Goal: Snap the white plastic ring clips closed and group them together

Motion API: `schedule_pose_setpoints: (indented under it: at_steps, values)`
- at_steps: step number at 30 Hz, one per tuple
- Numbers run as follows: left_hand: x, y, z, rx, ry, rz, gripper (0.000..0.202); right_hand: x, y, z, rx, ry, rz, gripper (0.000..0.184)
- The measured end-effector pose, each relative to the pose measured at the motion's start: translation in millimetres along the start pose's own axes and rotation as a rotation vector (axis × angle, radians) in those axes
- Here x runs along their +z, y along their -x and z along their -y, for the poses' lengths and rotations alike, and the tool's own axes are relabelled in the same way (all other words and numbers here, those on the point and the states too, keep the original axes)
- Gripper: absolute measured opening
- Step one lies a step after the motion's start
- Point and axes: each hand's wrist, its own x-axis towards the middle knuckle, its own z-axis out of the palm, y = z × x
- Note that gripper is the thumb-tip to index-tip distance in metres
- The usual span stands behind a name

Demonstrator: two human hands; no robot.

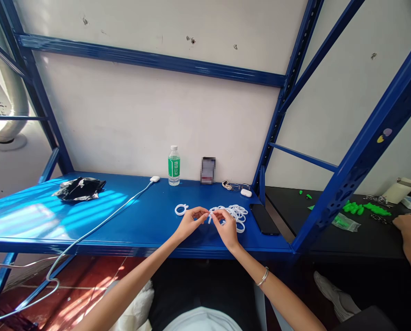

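My left hand [192, 220] and my right hand [226, 225] meet over the blue shelf's front part, fingertips pinched close together. Between them shows a small white plastic ring [210, 215], largely covered by the fingers. Just behind and right of my right hand lies a heap of white rings [238, 212], some overlapping. Left of my left hand, apart from the heap, rests a small group of white rings [181, 209]. Both hands are closed, and their exact grip on the ring is partly hidden.
Behind stand a water bottle [174, 168] and a propped phone [208, 171]. Glasses [240, 187], a white case [246, 193] and a black phone [265, 219] lie right. A white cable [105, 216] and black plastic bag [79, 189] lie left. Another person's hand [410, 230] is beyond the blue post.
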Motion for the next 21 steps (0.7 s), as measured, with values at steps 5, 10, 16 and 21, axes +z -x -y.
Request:
schedule_pose_setpoints:
  at_steps: [5,10,16,21]
  values:
    - [0.6,-0.4,0.7,0.000,0.009,-0.004,0.033,0.0,0.0,0.7,-0.007,-0.011,0.010,0.020]
    - [1.4,-0.2,0.4,0.012,0.013,-0.010,0.031,-0.6,-0.1,2.4,-0.014,-0.028,0.031,0.018]
    - [1.1,-0.3,2.5,0.004,0.018,-0.012,0.031,-0.7,-0.7,4.3,-0.023,-0.035,0.048,0.017]
    - [-0.2,-1.3,4.7,-0.010,0.022,-0.011,0.032,-0.8,0.4,2.0,-0.023,-0.026,0.047,0.017]
